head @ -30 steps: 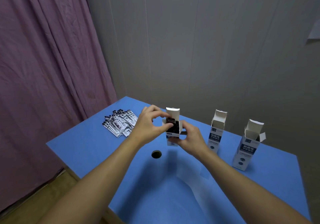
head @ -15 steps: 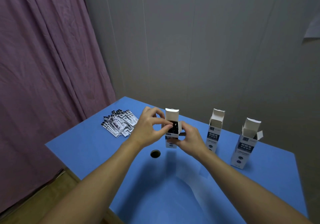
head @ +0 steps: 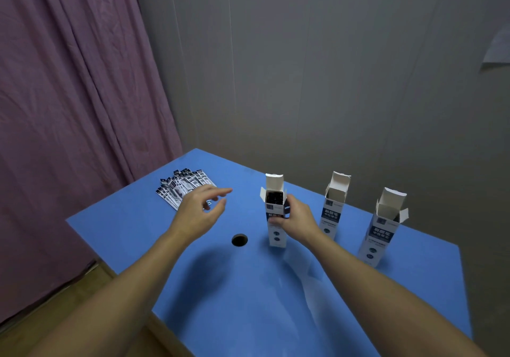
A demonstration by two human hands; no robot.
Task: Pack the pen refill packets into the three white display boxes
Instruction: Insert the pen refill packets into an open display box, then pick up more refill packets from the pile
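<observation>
Your right hand (head: 296,218) has the left display box (head: 275,213) in a firm wrap, fingers curled round its front and side about halfway up, and the box stands upright on the blue table (head: 248,301). Its top flap is up and dark packet ends (head: 274,197) show in the mouth. Your left hand (head: 200,213) holds nothing: fingers loosely spread, forefinger stretched forward, thumb a little apart from it, hanging above the table between the box and the loose refill packets (head: 182,188). That fan of packets lies flat at the far left corner, and your hand covers its near edge, so a count is not possible. The middle box (head: 334,207) and the right box (head: 385,225) stand upright, flaps open, well apart from both hands; what lies inside either one cannot be seen from here. The print on all three boxes is too small to read. A round hole (head: 239,240) sits in the tabletop just left of the box you grip. Both forearms run out of the bottom edge.
</observation>
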